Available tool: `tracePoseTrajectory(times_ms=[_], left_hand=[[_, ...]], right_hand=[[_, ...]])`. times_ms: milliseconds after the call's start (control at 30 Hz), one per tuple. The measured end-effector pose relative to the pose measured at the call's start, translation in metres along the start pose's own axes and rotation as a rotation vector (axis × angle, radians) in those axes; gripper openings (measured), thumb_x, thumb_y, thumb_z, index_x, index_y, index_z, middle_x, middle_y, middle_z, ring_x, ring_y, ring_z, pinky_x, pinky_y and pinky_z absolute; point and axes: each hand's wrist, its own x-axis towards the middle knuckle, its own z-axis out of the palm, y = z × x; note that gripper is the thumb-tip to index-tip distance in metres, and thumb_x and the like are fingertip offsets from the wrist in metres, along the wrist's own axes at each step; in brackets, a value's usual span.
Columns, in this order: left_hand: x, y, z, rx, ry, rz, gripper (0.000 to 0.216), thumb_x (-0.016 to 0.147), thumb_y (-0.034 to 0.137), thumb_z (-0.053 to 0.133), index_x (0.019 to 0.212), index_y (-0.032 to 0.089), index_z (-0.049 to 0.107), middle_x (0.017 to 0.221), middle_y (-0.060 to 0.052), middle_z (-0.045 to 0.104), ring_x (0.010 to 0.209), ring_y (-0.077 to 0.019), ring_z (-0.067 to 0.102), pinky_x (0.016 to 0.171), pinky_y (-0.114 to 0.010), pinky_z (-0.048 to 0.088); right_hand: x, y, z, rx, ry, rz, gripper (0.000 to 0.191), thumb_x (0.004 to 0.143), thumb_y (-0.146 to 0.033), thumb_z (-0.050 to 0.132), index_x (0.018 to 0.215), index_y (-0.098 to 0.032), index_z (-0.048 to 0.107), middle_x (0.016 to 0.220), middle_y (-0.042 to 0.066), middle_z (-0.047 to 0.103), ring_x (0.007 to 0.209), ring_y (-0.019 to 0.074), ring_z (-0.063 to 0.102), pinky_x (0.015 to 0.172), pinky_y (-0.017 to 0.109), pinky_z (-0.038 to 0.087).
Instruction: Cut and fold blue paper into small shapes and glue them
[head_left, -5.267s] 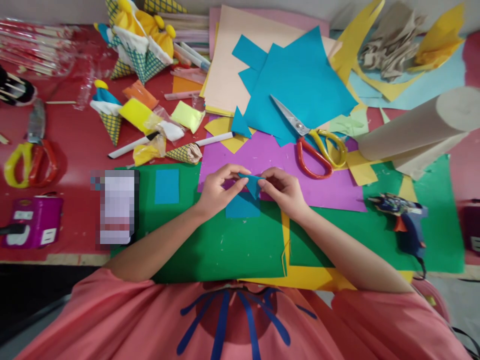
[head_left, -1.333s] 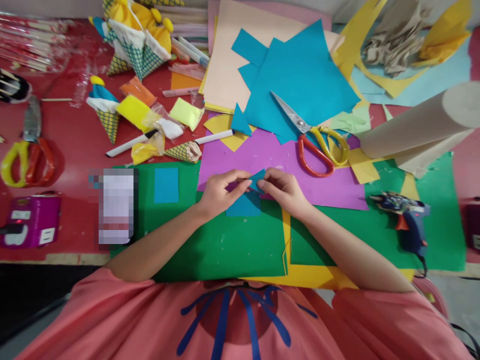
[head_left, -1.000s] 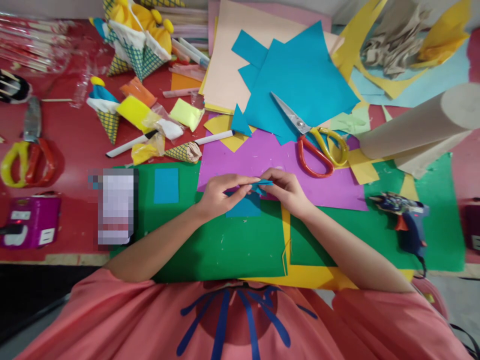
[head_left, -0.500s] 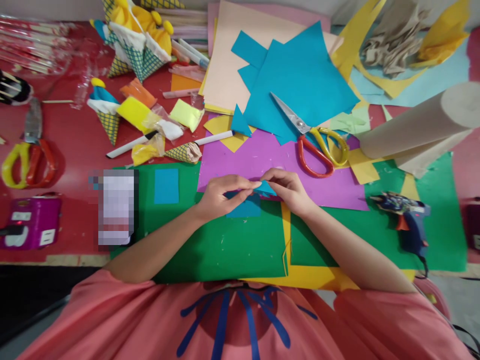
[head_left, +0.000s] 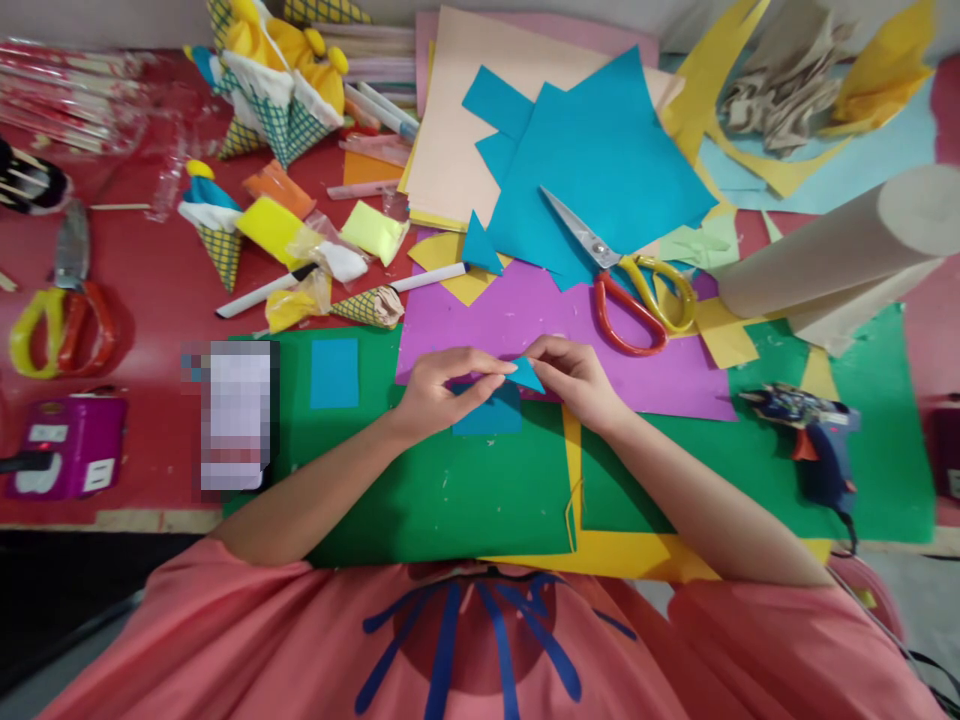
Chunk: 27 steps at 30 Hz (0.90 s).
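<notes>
Between my two hands is a small piece of blue paper (head_left: 529, 376), folded into a triangle shape. My left hand (head_left: 448, 392) pinches its left corner between thumb and fingers. On the other side my right hand (head_left: 574, 380) grips the right part, its fingertips partly hiding the paper. Under my left hand a blue paper rectangle (head_left: 491, 414) lies on the green sheet (head_left: 450, 490). Another blue paper square (head_left: 334, 373) rests farther left on the same sheet. Just behind my hands is a purple sheet (head_left: 495, 310).
Scissors (head_left: 600, 252) with red and yellow handles lie beyond my right hand. A glue gun (head_left: 821, 445) and a paper roll (head_left: 832, 245) are at the right. Left are a blurred-out phone (head_left: 236, 420), more scissors (head_left: 71, 270) and clay packs (head_left: 270, 228). Large blue paper (head_left: 600, 150) lies behind.
The folded blue paper has tilted between my fingers, so its flat triangular face shows more clearly. Both hands stay in nearly the same place.
</notes>
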Motion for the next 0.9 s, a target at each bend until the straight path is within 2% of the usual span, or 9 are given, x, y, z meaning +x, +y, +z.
tracePoseTrajectory(times_ms=[100,167,233,333,467,567,733,900], left_hand=[[0.0,-0.001,0.0,0.076,0.082,-0.058,0.011,0.084,0.027,0.064,0.089,0.022,0.073,0.085,-0.001,0.077,0.076,-0.0118,0.071,0.072,-0.021,0.056],[-0.001,-0.002,0.001,0.129,0.126,-0.09,0.013,0.084,0.03,0.064,0.089,0.022,0.073,0.086,-0.001,0.076,0.078,-0.0123,0.071,0.074,-0.022,0.056],[-0.001,-0.003,0.001,0.166,0.146,-0.113,0.014,0.085,0.031,0.063,0.091,0.022,0.072,0.089,-0.001,0.076,0.079,-0.0123,0.071,0.076,-0.022,0.056],[-0.003,-0.004,0.003,0.188,0.163,-0.136,0.017,0.084,0.031,0.064,0.097,0.022,0.07,0.094,-0.001,0.075,0.081,-0.0113,0.07,0.078,-0.021,0.055],[-0.003,-0.005,0.005,0.155,0.13,-0.208,0.023,0.082,0.029,0.066,0.104,0.021,0.066,0.098,-0.002,0.074,0.082,-0.0109,0.071,0.075,-0.019,0.055],[-0.001,-0.005,0.006,0.14,0.071,-0.215,0.018,0.082,0.026,0.065,0.099,0.019,0.066,0.092,-0.002,0.075,0.079,-0.0111,0.071,0.073,-0.019,0.055],[0.002,-0.004,0.003,0.201,0.046,-0.157,0.013,0.082,0.031,0.064,0.081,0.019,0.067,0.078,-0.001,0.073,0.072,-0.0121,0.068,0.069,-0.021,0.053],[0.002,-0.007,0.002,0.155,0.086,-0.16,0.016,0.082,0.033,0.065,0.076,0.018,0.066,0.073,0.0,0.072,0.068,-0.0105,0.066,0.066,-0.019,0.051]], right_hand=[[-0.002,-0.002,0.0,0.03,0.002,0.03,0.035,0.086,-0.051,0.054,0.076,-0.018,0.059,0.064,-0.002,0.053,0.055,0.0091,0.05,0.051,0.022,0.043],[-0.002,-0.002,0.001,0.074,-0.027,0.026,0.039,0.083,-0.056,0.056,0.085,-0.018,0.058,0.067,-0.001,0.056,0.059,0.0102,0.054,0.055,0.023,0.046],[-0.002,-0.002,0.002,0.093,-0.047,0.022,0.042,0.077,-0.055,0.065,0.093,-0.017,0.057,0.071,-0.001,0.059,0.06,0.0102,0.056,0.056,0.023,0.047],[-0.001,-0.001,0.004,0.082,-0.015,0.042,0.037,0.075,-0.048,0.07,0.089,-0.017,0.056,0.072,-0.002,0.058,0.058,0.0081,0.054,0.053,0.021,0.046],[0.0,0.003,0.006,0.058,0.068,0.019,0.032,0.079,-0.046,0.067,0.084,-0.017,0.055,0.065,-0.003,0.055,0.053,0.0076,0.053,0.05,0.021,0.045],[-0.001,0.006,0.007,0.017,0.14,-0.016,0.03,0.08,-0.045,0.066,0.087,-0.017,0.056,0.063,-0.004,0.054,0.052,0.0076,0.053,0.049,0.021,0.044],[-0.003,0.011,0.007,-0.075,0.097,-0.041,0.026,0.082,-0.042,0.064,0.089,-0.017,0.059,0.064,-0.002,0.058,0.052,0.0088,0.056,0.051,0.022,0.046],[-0.003,0.01,0.007,-0.046,0.125,-0.045,0.031,0.079,-0.044,0.068,0.091,-0.017,0.06,0.068,-0.001,0.061,0.053,0.0084,0.056,0.05,0.022,0.045]])
